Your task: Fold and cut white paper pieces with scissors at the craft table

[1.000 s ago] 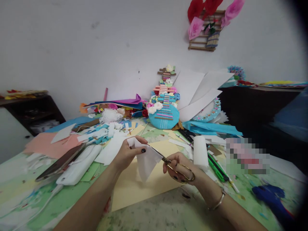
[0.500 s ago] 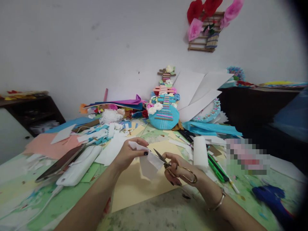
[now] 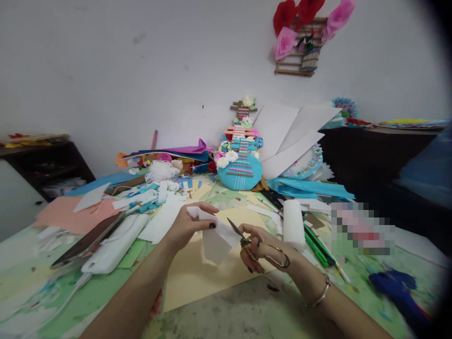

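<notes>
My left hand (image 3: 187,227) pinches a folded piece of white paper (image 3: 216,238) and holds it up over a cream sheet (image 3: 197,275) on the table. My right hand (image 3: 263,245) grips gold-handled scissors (image 3: 259,247) by the loops. The scissor blades point up and left, and their tips meet the right edge of the white paper. A thin bracelet (image 3: 319,296) circles my right wrist.
A white roll (image 3: 294,223) stands right of the scissors, with green pens (image 3: 318,247) beside it. A white case and a dark phone (image 3: 102,240) lie at left. A blue paper guitar model (image 3: 240,162), white sheets (image 3: 286,136) and coloured scraps crowd the far side by the wall.
The scissors have drawn back to the right and their blades have come apart at the paper's edge. The white paper has dropped slightly and shifted in my left hand.
</notes>
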Motion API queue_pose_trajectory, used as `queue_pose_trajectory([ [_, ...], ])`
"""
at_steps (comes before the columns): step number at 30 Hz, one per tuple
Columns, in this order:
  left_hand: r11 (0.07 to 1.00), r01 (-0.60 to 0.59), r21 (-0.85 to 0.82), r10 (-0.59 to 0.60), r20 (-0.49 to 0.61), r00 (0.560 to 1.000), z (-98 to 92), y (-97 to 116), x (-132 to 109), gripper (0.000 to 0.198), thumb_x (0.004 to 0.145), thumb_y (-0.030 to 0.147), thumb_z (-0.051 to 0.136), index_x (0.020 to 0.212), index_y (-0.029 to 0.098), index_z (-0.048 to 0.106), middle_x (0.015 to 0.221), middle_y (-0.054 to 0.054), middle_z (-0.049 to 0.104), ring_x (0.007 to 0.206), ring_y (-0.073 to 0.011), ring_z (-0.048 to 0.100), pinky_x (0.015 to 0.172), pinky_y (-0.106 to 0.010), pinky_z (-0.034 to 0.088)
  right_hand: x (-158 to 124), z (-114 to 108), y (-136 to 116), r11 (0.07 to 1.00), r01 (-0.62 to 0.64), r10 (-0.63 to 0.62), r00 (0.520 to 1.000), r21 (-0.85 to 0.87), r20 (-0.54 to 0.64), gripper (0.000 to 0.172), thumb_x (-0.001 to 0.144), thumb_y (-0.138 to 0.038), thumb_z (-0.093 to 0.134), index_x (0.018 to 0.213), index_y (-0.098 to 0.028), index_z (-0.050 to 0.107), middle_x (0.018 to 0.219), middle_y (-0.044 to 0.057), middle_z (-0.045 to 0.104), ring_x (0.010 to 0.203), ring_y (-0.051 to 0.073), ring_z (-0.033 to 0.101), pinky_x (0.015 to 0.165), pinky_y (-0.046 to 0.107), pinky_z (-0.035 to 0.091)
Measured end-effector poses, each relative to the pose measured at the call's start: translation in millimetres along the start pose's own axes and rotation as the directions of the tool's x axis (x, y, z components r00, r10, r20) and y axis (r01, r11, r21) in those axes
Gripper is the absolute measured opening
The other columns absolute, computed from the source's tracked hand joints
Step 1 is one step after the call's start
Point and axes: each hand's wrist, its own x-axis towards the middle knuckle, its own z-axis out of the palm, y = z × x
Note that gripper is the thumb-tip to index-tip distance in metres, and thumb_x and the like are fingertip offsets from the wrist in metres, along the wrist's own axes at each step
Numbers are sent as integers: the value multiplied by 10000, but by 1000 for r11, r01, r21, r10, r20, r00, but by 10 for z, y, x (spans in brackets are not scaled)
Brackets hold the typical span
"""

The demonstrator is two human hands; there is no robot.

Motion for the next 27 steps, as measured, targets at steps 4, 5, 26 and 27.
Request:
queue_pose_trajectory([
  [4, 999, -5, 34, 5, 3, 1000, 2, -3, 2, 319, 526, 175, 802, 813, 138, 667, 672, -19, 683, 600, -122, 606, 544, -189, 444, -10, -9, -12, 1000, -1, 1, 1000, 6, 9, 344, 821, -452, 515, 999, -179, 404, 576, -38, 533, 468, 94, 450, 489, 226, 365],
  [5, 999, -11, 41, 11, -5, 1000, 3, -1, 3, 317, 526, 176, 802, 810, 138, 667, 669, -18, 682, 601, -120, 606, 546, -187, 448, -10, -11, -18, 1000, -8, 8, 1000, 8, 17, 357, 816, -460, 519, 1001, -178, 401, 594, -31, 542, 473, 94, 454, 490, 227, 367],
  [26, 996, 22, 81, -27, 63, 998, 79, 13, -32, 330, 525, 181, 809, 820, 131, 670, 654, -16, 675, 590, -117, 626, 532, -168, 475, -18, -15, -34, 1000, -10, 9, 1000, 13, 28, 326, 814, -402, 537, 999, -172, 400, 598, -16, 552, 506, 110, 471, 519, 252, 362],
  [27, 996, 24, 87, -30, 71, 997, 83, 11, -31, 334, 530, 184, 807, 829, 130, 669, 657, -21, 678, 595, -122, 631, 532, -170, 477, -19, -15, -41, 1000, -8, 7, 1000, 11, 24, 336, 808, -404, 543, 1004, -170, 402, 604, -13, 554, 514, 112, 476, 524, 254, 366],
])
